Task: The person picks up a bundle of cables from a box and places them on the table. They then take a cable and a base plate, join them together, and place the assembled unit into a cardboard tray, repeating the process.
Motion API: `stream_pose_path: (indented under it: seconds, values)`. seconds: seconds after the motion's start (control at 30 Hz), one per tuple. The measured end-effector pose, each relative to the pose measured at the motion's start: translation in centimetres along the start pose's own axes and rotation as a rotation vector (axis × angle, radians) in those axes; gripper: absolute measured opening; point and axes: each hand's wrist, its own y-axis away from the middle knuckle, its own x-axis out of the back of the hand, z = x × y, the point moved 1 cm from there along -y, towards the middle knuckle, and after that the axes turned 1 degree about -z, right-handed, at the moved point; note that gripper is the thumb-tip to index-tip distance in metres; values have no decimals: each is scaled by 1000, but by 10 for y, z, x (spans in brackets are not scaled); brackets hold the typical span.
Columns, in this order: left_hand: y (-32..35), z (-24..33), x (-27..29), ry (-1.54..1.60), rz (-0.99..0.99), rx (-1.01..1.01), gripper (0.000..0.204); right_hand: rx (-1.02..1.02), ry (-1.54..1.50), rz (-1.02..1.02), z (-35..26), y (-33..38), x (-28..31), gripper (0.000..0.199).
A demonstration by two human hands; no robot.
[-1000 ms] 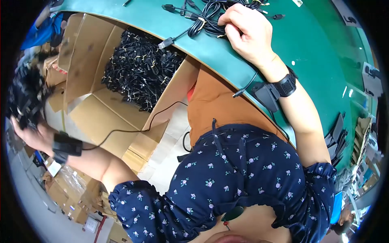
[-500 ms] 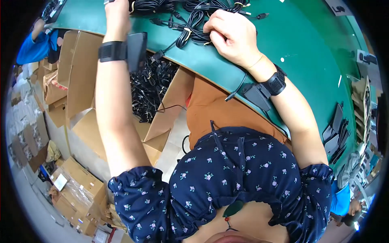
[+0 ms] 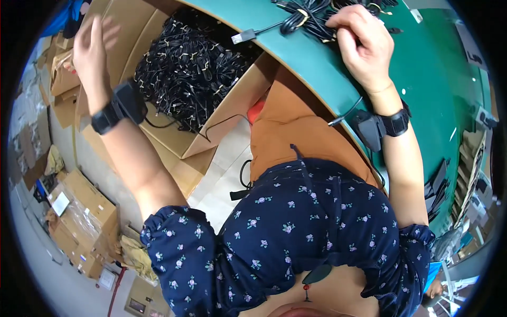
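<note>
My left hand (image 3: 91, 53) is raised at the wall of an open cardboard box (image 3: 224, 119). Its fingers are blurred but spread apart, and nothing shows in them. The box holds a heap of black cable bundles (image 3: 185, 68). On the green table (image 3: 296, 58), my right hand (image 3: 365, 47) is closed, its curled fingertips on the edge of a tied bundle of black cable (image 3: 311, 21); the palm side is partly hidden. From that bundle a USB plug (image 3: 244, 36) sticks out toward the table edge. Each wrist wears a black strap with a small black box.
A cable with a metal tip (image 3: 343, 113) hangs by the table edge near my right wrist. Flat black pieces (image 3: 437, 190) lie at the table's right side. Stacked cardboard cartons (image 3: 84, 216) stand on the floor at the left. Part of another person (image 3: 435, 288) shows at lower right.
My left hand has swung from above the table down and left to the box. The view has turned left, showing more of the box. My right hand stays by the cables.
</note>
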Motion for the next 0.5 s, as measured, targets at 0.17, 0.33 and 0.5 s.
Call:
stream_pose_path:
  seconds: [0.17,0.33,0.5]
  values:
    - [81,-176,36,143,-21,414,32,25,-1,0,18,8,-6,11]
    - [183,-233,-20,-102,-438,1015,65,26,172,-20,34,16,-22,10]
    - [211,-328,-60,-308,-589,670,73,-18,149,97,16,10,-24,7]
